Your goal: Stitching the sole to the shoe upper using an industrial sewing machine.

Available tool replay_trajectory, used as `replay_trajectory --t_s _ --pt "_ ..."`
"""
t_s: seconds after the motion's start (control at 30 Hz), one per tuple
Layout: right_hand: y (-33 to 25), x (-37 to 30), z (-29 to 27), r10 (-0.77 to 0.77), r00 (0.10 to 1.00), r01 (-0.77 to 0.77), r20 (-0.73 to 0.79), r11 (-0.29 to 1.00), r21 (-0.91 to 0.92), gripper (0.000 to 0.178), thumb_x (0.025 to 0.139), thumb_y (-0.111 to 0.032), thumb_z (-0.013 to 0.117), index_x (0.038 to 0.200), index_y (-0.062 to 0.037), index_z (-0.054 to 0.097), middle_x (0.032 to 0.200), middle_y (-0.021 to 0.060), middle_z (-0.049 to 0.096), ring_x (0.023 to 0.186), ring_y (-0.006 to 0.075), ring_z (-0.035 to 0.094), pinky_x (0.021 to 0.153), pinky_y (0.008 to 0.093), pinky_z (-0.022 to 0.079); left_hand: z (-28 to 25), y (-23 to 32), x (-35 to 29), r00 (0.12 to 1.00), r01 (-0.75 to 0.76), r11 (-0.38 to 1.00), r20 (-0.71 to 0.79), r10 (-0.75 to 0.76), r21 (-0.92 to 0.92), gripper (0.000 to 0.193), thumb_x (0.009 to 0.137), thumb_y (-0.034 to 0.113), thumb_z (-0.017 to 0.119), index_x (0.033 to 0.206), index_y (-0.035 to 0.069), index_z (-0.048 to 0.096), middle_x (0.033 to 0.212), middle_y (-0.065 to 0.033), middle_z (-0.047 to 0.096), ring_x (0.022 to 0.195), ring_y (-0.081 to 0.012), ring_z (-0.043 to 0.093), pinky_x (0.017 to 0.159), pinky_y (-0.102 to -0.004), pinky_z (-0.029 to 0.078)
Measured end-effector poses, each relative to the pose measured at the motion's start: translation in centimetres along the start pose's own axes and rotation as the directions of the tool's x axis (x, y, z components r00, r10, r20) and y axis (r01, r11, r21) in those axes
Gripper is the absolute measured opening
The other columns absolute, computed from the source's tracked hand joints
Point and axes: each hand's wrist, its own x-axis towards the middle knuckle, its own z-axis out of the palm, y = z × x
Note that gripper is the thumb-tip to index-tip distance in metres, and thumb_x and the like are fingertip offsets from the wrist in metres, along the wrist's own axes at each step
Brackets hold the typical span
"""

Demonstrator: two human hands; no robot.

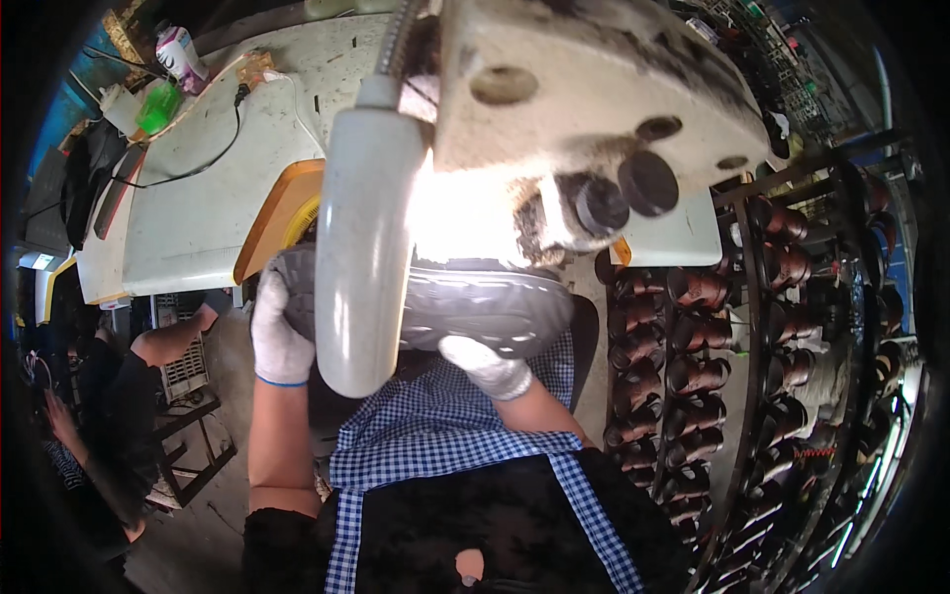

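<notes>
A dark grey shoe [485, 305], its ridged sole side showing, lies crosswise in front of me under a bright light. At its left end, my left hand [280, 332] in a white glove is closed round the edge. Gloved as well, my right hand [485, 366] grips the near edge toward the right end, fingers partly hidden beneath. Above it looms a worn off-white machine head [594, 79] with black knobs [602, 205]. A pale grey cylinder-shaped lamp [361, 247] hangs from a flexible metal neck and covers part of the shoe.
On the left stretches a white worktable [198, 213] with a black cord, a green container [158, 107] and a white-purple bottle [180, 54]. Racks of brown shoes [698, 337] stand at right. Another person's arm [173, 342] shows at far left. My lap wears a checked apron [435, 436].
</notes>
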Motion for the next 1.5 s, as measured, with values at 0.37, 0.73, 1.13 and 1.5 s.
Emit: replay_trajectory --t_s 0.37,0.73,1.13,1.5 --pt "-3.2 5.3 -2.8 0.214 0.934 -0.232 0.286 0.972 0.033 0.073 0.075 -0.015 0.088 0.137 0.0000 0.052 0.130 0.0118 0.064 0.119 0.0191 0.061 0.102 0.0352 0.051 -1.2 1.8 0.3 0.985 -0.171 0.898 0.103 0.140 0.405 0.055 0.094 0.031 0.065 0.133 -0.005 0.052 0.135 -0.0202 0.060 0.127 -0.0303 0.056 0.114 -0.0433 0.038" --pt "-11.1 9.3 -10.0 0.014 0.843 0.428 0.538 0.588 -0.686 0.073 0.070 -0.056 0.084 0.113 -0.0002 0.068 0.115 0.0217 0.068 0.103 0.0312 0.067 0.091 0.0429 0.053 11.4 -3.3 -0.7 0.907 0.179 0.954 0.334 -0.255 0.242 0.079 0.077 0.004 0.082 0.144 0.000 0.042 0.131 -0.0143 0.061 0.116 -0.0263 0.063 0.101 -0.0391 0.052" --pt "-6.7 -3.7 -11.9 0.029 0.758 0.155 -0.652 0.962 0.224 0.061 0.087 -0.021 0.069 0.141 -0.0023 0.046 0.133 0.0126 0.059 0.117 0.0271 0.062 0.101 0.0436 0.053 10.0 -7.2 -3.2 0.934 0.349 0.881 0.193 -0.300 -0.320 0.068 0.090 0.016 0.071 0.148 0.004 0.038 0.144 -0.0169 0.051 0.136 -0.0347 0.048 0.115 -0.0549 0.039" --pt "-15.8 -10.2 -15.0 -0.004 0.672 0.250 -0.741 0.943 0.222 0.041 0.085 -0.020 0.073 0.118 0.0018 0.064 0.109 0.0082 0.070 0.097 0.0187 0.067 0.087 0.0326 0.054 8.0 -8.4 -2.4 0.750 0.509 0.861 0.497 -0.436 -0.013 0.055 0.085 0.017 0.075 0.132 0.004 0.049 0.136 -0.0170 0.055 0.123 -0.0269 0.055 0.110 -0.0494 0.043"
